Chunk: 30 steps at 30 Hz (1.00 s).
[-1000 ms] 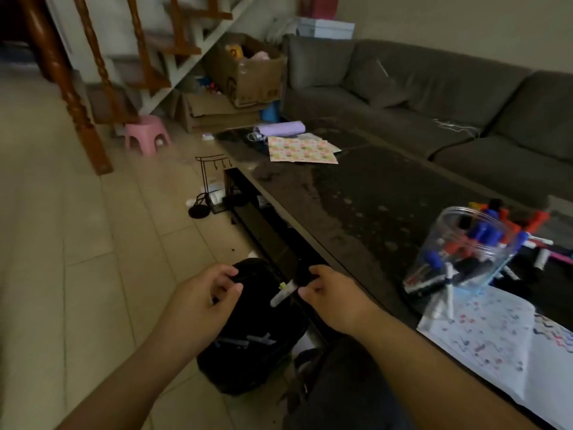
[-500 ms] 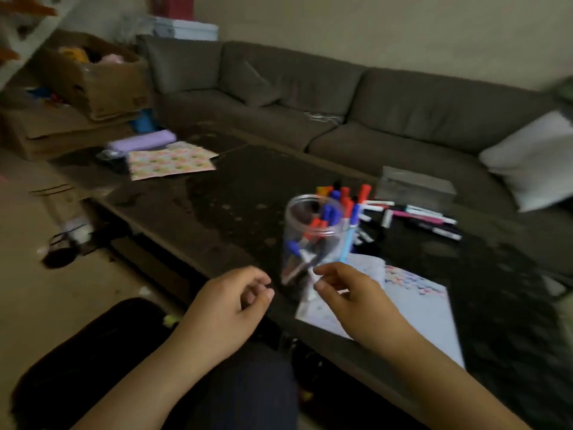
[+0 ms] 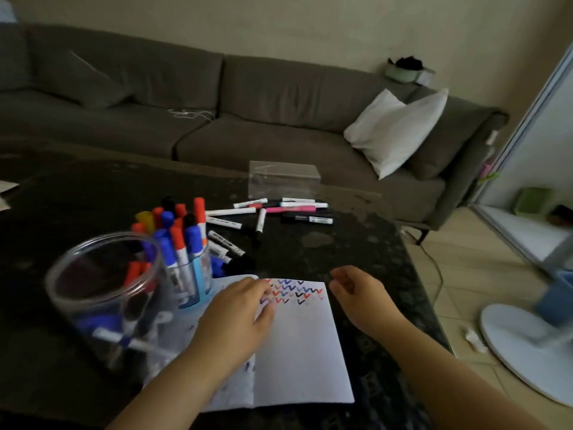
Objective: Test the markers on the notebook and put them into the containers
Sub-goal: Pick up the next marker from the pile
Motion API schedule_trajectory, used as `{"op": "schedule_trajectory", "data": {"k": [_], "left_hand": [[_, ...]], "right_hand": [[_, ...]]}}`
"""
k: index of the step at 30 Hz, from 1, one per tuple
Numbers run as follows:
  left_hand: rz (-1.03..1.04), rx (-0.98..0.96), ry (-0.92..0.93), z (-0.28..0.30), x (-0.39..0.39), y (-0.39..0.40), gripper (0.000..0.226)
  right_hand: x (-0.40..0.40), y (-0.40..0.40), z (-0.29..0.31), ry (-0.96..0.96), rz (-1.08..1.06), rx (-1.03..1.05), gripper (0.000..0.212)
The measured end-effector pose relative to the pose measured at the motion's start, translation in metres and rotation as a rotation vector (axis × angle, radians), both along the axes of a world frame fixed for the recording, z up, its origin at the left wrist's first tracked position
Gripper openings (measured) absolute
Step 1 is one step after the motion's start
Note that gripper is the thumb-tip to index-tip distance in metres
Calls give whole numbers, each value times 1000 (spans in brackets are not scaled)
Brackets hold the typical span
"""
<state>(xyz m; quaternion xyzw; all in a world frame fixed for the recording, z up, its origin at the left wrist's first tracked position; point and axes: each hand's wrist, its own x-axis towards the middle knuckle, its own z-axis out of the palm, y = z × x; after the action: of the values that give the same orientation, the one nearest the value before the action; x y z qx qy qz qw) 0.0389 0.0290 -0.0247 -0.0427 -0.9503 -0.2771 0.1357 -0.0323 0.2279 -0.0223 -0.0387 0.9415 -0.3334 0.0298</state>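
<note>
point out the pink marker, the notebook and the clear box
pink marker (image 3: 290, 209), head view, middle of its barrel
notebook (image 3: 300, 352), head view, blank part of right page
clear box (image 3: 283, 178), head view, front wall

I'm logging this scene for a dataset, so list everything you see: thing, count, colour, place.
notebook: one, white, open, near table edge, coloured check marks on top.
large jar: one, clear, left of notebook, a few markers inside.
small cup: one, clear, behind the jar, full of upright red, blue, black and yellow-capped markers.
loose markers: several, mostly white and black, one pink, mid-table.
clear box: one, far table edge.
table: one, dark.
sofa: one, grey, behind table.
pillow: one, white, on sofa.
fan base: one, white, floor right.
left hand: on notebook.
right hand: above the notebook's right edge, empty.
</note>
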Motion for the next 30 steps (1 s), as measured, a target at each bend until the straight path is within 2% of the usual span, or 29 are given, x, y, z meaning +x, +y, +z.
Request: {"op": "schedule_trajectory", "data": {"k": [3,7,12,16,25,28,30], "left_hand": [[19,-41,31,-10,-37,8,24],[47,-88,38,-23,-81,18,31],[78,-46,61,-35,-121,25,32],[115,20,64,-45,-134,29,33],[138,116,41,-52,-138,30,30],[128,112,42,-50,-133,29,29],[131,138,30,-47,-127,26,27]], "right_hand": [[-44,4,-15,39,-9,95,40],[-104,-6,-31,109,79,241,47],[-178,-24,-41,171,161,360,55],[-222,-37,-49,208,198,425,52],[-236,-48,-60,241,153,639,38],[-225,-46,-54,219,191,665,35],[-209,-43,-47,204,196,565,31]]}}
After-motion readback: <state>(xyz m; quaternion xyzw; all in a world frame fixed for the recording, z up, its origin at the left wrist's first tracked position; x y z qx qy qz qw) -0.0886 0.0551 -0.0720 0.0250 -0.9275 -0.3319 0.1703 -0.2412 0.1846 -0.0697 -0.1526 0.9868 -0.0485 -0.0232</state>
